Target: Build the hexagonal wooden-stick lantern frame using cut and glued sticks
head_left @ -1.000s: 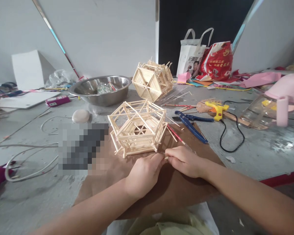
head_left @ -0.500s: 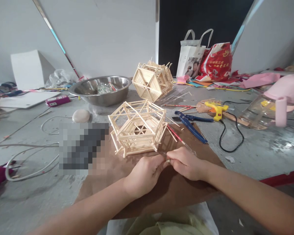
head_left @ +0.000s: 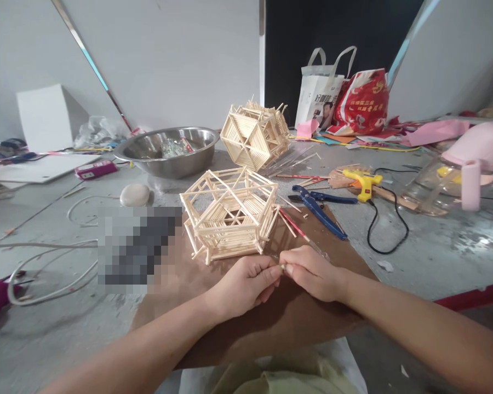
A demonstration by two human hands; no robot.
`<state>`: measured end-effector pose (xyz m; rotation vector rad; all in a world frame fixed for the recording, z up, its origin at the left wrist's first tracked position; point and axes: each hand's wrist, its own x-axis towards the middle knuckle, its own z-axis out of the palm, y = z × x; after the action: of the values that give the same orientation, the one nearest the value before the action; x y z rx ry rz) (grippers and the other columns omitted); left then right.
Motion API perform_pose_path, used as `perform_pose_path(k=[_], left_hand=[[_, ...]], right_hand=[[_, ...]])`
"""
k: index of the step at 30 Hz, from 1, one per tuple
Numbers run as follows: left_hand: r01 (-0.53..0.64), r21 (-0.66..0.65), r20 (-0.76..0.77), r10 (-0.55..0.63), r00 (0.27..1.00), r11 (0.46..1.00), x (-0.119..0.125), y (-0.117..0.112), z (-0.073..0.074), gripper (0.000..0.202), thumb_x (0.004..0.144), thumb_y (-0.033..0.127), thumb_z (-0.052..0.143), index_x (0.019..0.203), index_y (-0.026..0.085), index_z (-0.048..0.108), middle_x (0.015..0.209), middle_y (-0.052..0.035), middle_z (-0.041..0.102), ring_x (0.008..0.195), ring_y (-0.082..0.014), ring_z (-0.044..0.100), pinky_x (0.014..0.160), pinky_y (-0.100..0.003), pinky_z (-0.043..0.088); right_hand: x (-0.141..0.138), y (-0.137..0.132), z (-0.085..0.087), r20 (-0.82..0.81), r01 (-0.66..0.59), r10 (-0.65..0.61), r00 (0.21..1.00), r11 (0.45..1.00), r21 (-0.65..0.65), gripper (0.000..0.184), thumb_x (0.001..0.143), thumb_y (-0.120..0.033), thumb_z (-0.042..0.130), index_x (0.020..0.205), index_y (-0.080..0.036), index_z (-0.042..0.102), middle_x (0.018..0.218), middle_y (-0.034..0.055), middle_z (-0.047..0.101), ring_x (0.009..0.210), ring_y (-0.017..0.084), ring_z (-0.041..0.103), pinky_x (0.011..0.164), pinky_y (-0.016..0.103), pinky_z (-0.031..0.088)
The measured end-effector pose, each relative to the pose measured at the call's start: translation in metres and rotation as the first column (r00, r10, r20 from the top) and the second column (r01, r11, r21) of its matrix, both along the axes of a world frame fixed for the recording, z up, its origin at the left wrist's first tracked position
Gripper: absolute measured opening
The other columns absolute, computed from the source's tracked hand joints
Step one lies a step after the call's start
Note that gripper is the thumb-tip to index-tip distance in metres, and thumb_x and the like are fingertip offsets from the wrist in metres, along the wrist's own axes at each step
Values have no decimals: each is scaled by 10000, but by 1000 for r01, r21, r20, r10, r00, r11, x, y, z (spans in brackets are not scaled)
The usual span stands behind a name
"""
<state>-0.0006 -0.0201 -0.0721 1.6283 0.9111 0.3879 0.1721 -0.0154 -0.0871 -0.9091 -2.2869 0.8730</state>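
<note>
Grey walls [head_left: 168, 60] behind, broken by a dark panel [head_left: 312, 27]; a white tote [head_left: 312, 101] and a red bag [head_left: 365, 109] leaned near its foot among scraps of coloured paper. Work surface [head_left: 419, 273]: grey, scuffed, littered, with a brown sheet [head_left: 271, 334] spread nearest the person, presumably to keep bits and drips off it.

Left hand [head_left: 238, 287] and right hand [head_left: 312, 273] met low over the sheet. Right fingers were curled tight, thumb and forefinger pinching a small pale piece [head_left: 283, 267]; left thumb and fingertips closed on its other side, no gap visible. Two-sided pinch probably chosen to steady something so short; most of it was hidden by the fingers.

An open stick frame [head_left: 230, 229] stood just beyond the hands, partly on the sheet, untouched, likely kept there for easy reach. A fuller stick structure [head_left: 246, 137] sat tilted farther back, perhaps out of the way, beside a metal basin [head_left: 168, 167]. Blue-handled cutters [head_left: 322, 216] and a yellow glue gun [head_left: 365, 186] lay to the right, seemingly handy for that arm.
</note>
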Motion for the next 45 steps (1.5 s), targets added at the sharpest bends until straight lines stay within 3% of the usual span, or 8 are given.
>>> perform_pose_path(k=[7,12,16,19,22,26,35,45], left_hand=[[-69,451,-153,153,976,890,2,-3,3,322,814,288,401,522,154,398,484,50,397,480,-65,363,472,-184,298],[-11,557,-207,152,966,830,0,-5,-5,298,830,271,371,555,159,396,515,38,411,498,-74,367,490,-191,300],[3,557,-206,135,969,830,0,-5,-4,287,836,262,360,569,162,394,528,32,421,507,-79,381,497,-197,306],[5,466,-169,84,982,885,0,-5,1,315,840,283,353,551,162,384,513,38,402,496,-73,376,485,-193,304],[33,241,-73,-16,997,970,-1,-4,4,337,844,321,340,554,159,392,477,46,399,450,-59,366,443,-180,293],[42,-60,18,-41,999,997,-2,-2,4,337,825,368,377,566,154,399,409,64,374,359,-37,313,354,-158,222],[110,-543,132,-45,990,833,-8,4,0,299,775,389,472,596,151,444,327,72,373,236,-40,268,238,-147,126],[325,-679,277,-180,944,658,-11,11,-4,297,717,381,535,564,134,478,319,52,405,194,-48,257,204,-154,145]], right_hand=[[0,3,3,-1,-7,7,1000,1000,-28,145,744,-191,344,600,-193,319,540,-44,373,515,85,349,499,207,287],[-2,2,0,63,32,-33,997,999,18,166,738,-183,334,584,-198,272,529,-42,355,496,87,338,493,218,266],[-2,-1,0,90,50,-56,994,997,64,168,731,-187,334,582,-201,258,525,-39,348,489,90,322,487,225,249],[-1,-2,1,122,12,-25,992,995,102,188,735,-195,332,573,-204,238,506,-44,319,471,89,307,481,231,241],[0,-2,2,176,-33,6,984,988,152,179,732,-185,326,571,-203,250,501,-42,334,466,90,315,489,240,247],[0,-2,0,202,-50,3,979,972,231,165,708,-170,326,567,-203,248,487,-40,354,444,89,307,476,247,244],[1,-1,-2,152,-129,83,985,938,322,160,677,-189,310,562,-207,200,456,-40,336,412,90,286,457,246,224],[-4,-6,-3,112,-175,136,984,839,515,133,634,-180,315,520,-203,250,445,-30,373,401,96,295,438,245,246]])
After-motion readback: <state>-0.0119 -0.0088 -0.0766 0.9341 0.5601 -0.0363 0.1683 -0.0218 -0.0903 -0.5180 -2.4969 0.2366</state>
